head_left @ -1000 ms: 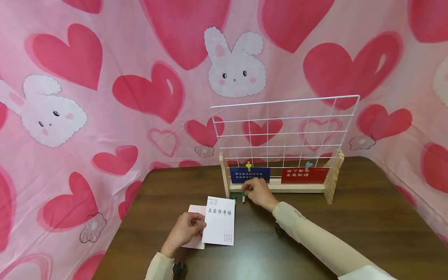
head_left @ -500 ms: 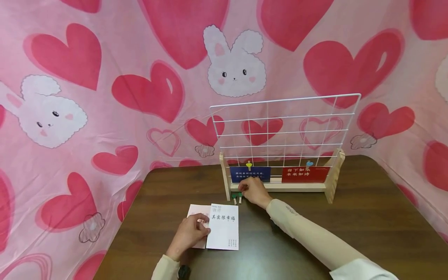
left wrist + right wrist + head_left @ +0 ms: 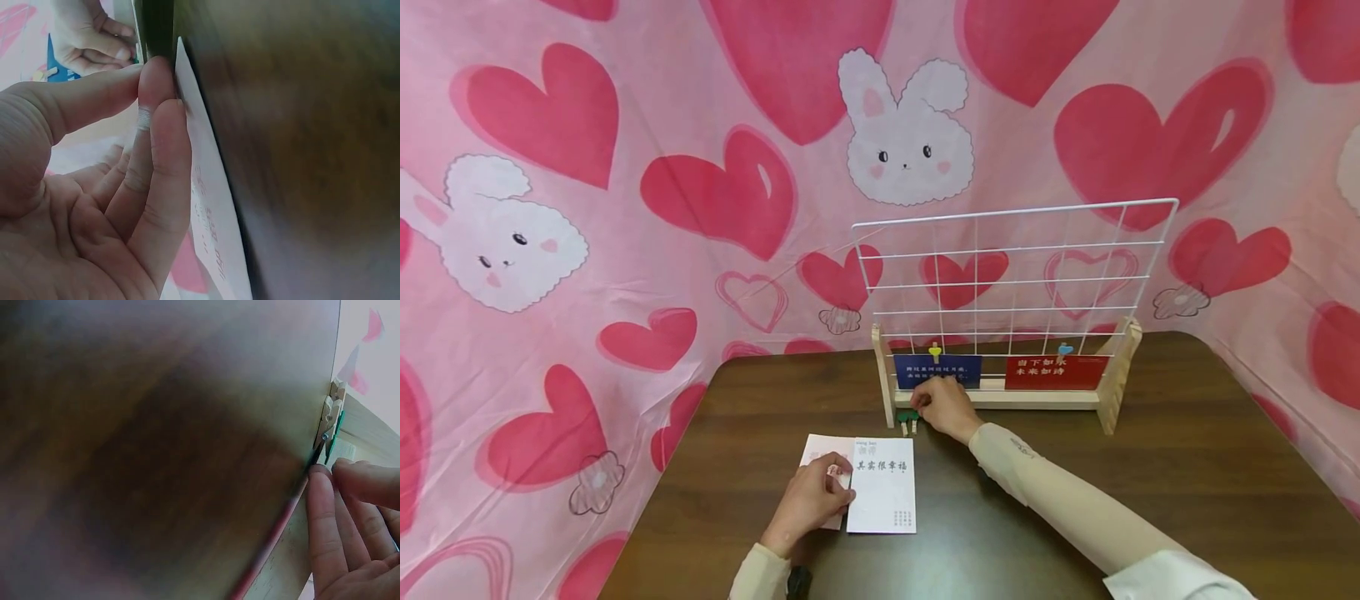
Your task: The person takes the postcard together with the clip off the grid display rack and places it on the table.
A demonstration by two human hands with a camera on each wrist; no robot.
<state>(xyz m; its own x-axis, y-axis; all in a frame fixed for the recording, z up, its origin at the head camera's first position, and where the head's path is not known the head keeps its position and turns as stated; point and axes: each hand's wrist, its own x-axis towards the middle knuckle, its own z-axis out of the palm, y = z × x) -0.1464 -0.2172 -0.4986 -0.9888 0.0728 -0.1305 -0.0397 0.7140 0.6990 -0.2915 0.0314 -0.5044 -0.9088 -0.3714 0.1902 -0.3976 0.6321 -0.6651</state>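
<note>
My left hand (image 3: 808, 500) pinches the left edge of a white card (image 3: 883, 500) with dark printed writing. Behind that hand, a pink card (image 3: 817, 447) with red print lies on the table, partly covered by the fingers. At the foot of the rack, two small wooden clothespins with green tops sit side by side. My right hand (image 3: 951, 408) pinches the green end of the nearer clothespin (image 3: 328, 415) between thumb and index fingertip. The other clothespin (image 3: 338, 391) lies right beside it.
Behind the right hand stands a white wire grid rack (image 3: 1011, 283) on a wooden base (image 3: 1037, 401). A yellow-heart clothespin (image 3: 936, 352) holds a blue card (image 3: 917, 372) on it, and a blue-heart one (image 3: 1064, 351) holds a red card (image 3: 1082, 375). A patterned pink cloth (image 3: 745, 250) hangs behind the table.
My right hand has shifted left, bringing its clothespin close beside the other. My left hand and the white card have moved right and slightly nearer, showing more of the pink card.
</note>
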